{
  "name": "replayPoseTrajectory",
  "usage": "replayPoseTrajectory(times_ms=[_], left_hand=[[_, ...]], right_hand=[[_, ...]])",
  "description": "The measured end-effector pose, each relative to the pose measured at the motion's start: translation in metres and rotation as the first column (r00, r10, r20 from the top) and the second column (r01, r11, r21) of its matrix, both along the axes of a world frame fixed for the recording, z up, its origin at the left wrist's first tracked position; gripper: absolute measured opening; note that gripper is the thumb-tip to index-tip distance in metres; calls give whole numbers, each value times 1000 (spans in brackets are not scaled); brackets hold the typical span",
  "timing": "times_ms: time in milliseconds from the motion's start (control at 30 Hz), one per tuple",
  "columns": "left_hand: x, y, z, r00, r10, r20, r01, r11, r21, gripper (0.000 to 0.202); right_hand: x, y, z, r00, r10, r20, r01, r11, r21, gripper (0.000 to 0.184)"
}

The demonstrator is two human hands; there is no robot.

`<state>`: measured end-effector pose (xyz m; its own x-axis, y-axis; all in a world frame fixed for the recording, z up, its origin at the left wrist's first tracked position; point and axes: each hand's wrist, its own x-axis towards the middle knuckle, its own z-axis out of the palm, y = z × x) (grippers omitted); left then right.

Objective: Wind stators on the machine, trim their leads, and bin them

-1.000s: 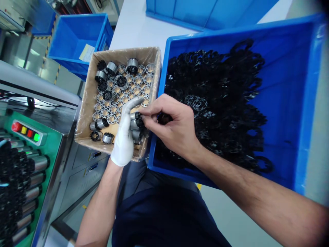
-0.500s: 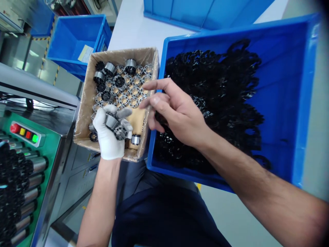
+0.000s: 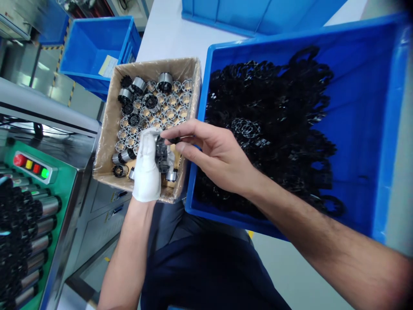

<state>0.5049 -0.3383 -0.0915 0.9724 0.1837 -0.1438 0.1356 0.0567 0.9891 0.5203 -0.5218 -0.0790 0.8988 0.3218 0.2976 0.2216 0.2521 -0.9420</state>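
My left hand, in a white glove, is inside the carton toward its near edge, its fingers clamped on black-capped metal cores; the glove hides how many. My bare right hand reaches in across the carton's right edge, index fingertip against those cores, thumb slightly apart from it. A small dark piece shows between thumb and index, but I can't tell whether they grip it. Ahead of the glove, bare metal rings stand in close rows, with finished-looking capped cores grouped near the far-left corner. One loose core is near the near-right corner. Just beside the carton's right edge, the blue bin holds a heap of black ring-shaped parts.
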Motion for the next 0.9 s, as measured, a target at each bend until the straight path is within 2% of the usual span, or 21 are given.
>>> replayPoseTrajectory(times_ms=[100, 167, 267, 400, 533, 900], left_hand=[[-1, -5, -1, 997, 76, 6, -75, 991, -111, 55], [-1, -6, -1, 996, 82, 46, -76, 990, -121, 48], [-3, -3, -3, 995, -1, 96, 5, 999, -37, 52], [-5, 2, -9, 989, -87, 117, 79, 994, 70, 61], [-6, 3, -10, 988, -102, 113, 88, 988, 123, 63], [-7, 2, -5, 983, -161, 94, 151, 983, 101, 57]], right_hand=[[-3, 1, 0, 998, -52, 45, 55, 996, -75, 36], [-5, 0, 0, 998, -64, 22, 66, 991, -113, 39], [-6, 0, 0, 998, -59, 5, 60, 990, -129, 36], [-4, -2, 0, 990, -120, 71, 132, 971, -200, 30], [-3, -2, 0, 992, -113, 47, 119, 978, -173, 32], [-2, -2, -1, 983, -149, -103, 137, 983, -120, 40]])
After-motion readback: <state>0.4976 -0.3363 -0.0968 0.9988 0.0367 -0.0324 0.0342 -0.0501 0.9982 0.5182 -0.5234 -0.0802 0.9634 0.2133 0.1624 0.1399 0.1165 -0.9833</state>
